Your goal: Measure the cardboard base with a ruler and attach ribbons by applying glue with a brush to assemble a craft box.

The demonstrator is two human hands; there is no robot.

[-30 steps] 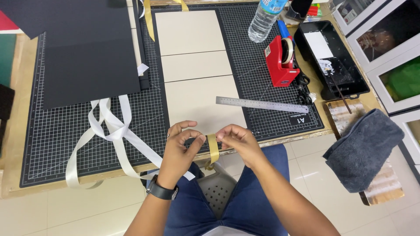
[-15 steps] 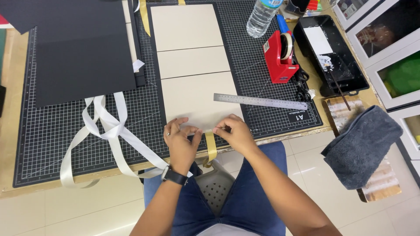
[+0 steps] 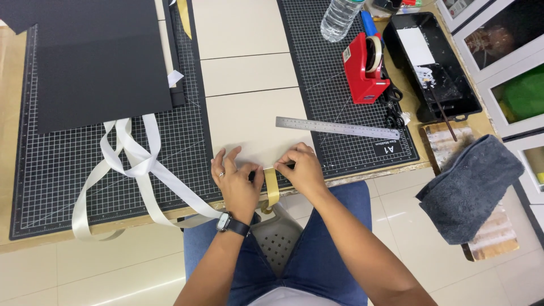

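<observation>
My left hand (image 3: 237, 182) and my right hand (image 3: 301, 169) rest at the near edge of a cream board (image 3: 255, 127) on the black cutting mat (image 3: 68, 170). Between them a strip of yellowish tape (image 3: 271, 185) runs off the board's edge and hangs down. Both hands pinch or press this strip where it meets the board. The left wrist wears a dark watch (image 3: 233, 225). A steel ruler (image 3: 337, 128) lies just beyond my right hand.
A white ribbon (image 3: 136, 164) trails over the mat's left front. A black sheet (image 3: 96, 62) lies at back left. A red tape dispenser (image 3: 364, 68), a water bottle (image 3: 339, 18) and a black tray (image 3: 430, 68) stand at right. A grey cloth (image 3: 470, 187) lies off the table.
Both hands have moved forward from the table's edge onto the cream board, carrying the tape strip with them. The tape now lies against the board's near edge.
</observation>
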